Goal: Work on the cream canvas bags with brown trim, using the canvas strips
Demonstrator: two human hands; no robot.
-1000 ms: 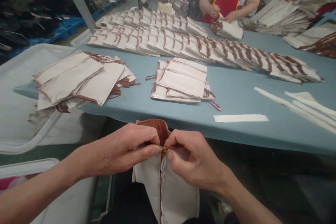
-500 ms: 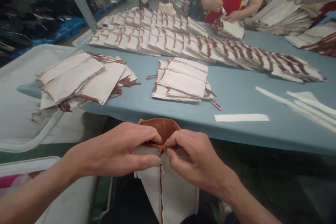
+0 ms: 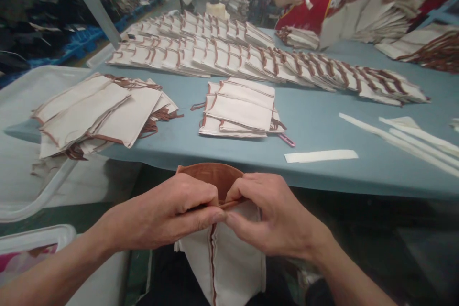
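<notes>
A white fabric bag point(image 3: 236, 253) with a brown lining and a brown-edged seam down its side hangs over my lap, below the table's front edge. My left hand point(image 3: 179, 208) pinches its rim near the top of the seam. Close beside it, my right hand point(image 3: 267, 210) grips the same rim, thumb in front and fingers curled inside. The thumb tips almost meet over the seam's upper end, hiding it. Beyond the hands, the brown lining point(image 3: 210, 172) bows outward at the open mouth.
On the blue-covered table point(image 3: 236, 158) lie a small stack of white pieces point(image 3: 244, 110), a larger pile point(image 3: 89, 114), long overlapping rows point(image 3: 222, 57), a pink tool point(image 3: 287, 140) and white strips point(image 3: 321, 155). A plastic bin point(image 3: 68, 186) stands left. Across the table, a co-worker point(image 3: 311, 5) holds a brush.
My thumbs have come together over the top of the seam, covering it. Across the table, the co-worker has lifted a white piece and raised the brush. The view has shifted slightly.
</notes>
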